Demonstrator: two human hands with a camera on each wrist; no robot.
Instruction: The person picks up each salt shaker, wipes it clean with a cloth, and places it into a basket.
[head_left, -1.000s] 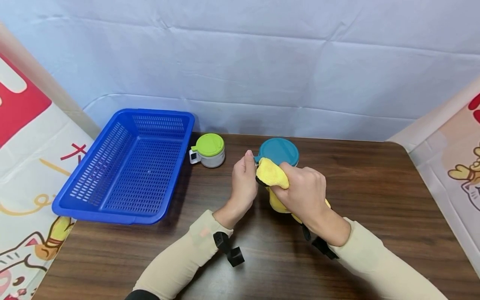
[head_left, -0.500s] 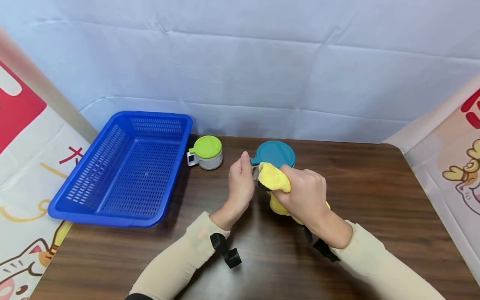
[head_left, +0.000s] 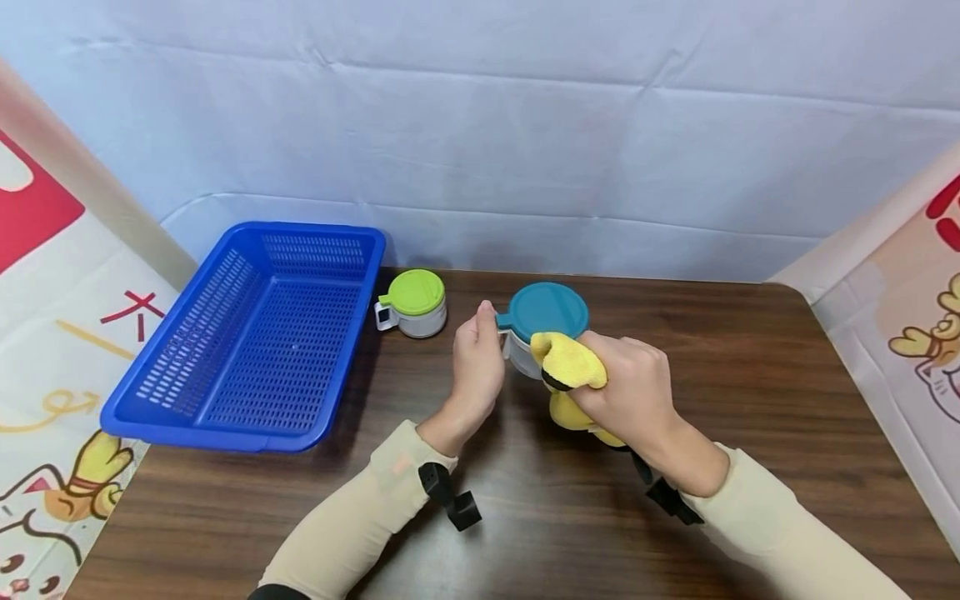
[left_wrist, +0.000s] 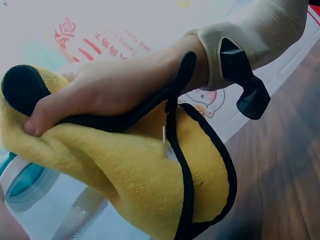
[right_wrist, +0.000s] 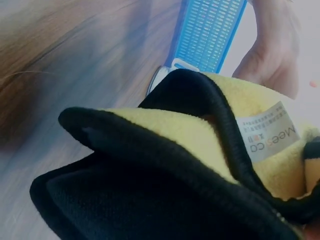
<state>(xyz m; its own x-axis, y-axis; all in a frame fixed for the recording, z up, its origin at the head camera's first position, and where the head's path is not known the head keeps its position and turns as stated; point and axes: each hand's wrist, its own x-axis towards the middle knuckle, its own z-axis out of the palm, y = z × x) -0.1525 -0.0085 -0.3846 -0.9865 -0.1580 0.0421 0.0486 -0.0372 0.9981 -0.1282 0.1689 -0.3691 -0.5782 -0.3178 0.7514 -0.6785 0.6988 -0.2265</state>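
Observation:
In the head view my left hand (head_left: 477, 367) pinches the handle of a clear jar (head_left: 522, 357) with a teal lid (head_left: 549, 311). The thumb points up beside the lid's tab. A yellow cloth (head_left: 572, 362) with black edging is bunched in my right hand (head_left: 633, 383), against the jar's near right side. It hides that part of the jar. In the left wrist view the thumb presses into the cloth (left_wrist: 120, 155), with the teal lid behind it. Folds and a white label on the cloth (right_wrist: 170, 135) fill much of the right wrist view.
A blue plastic basket (head_left: 360, 350) with slotted walls stands on the left of the brown wooden table (head_left: 720, 375). Between it and my left hand sits a smaller jar with a green lid (head_left: 416, 293). A pale sheet (head_left: 480, 150) hangs behind the table.
My right hand and the cloth have shifted right and slightly toward me, showing more of the jar's front. My left hand stays at the handle, having moved slightly left.

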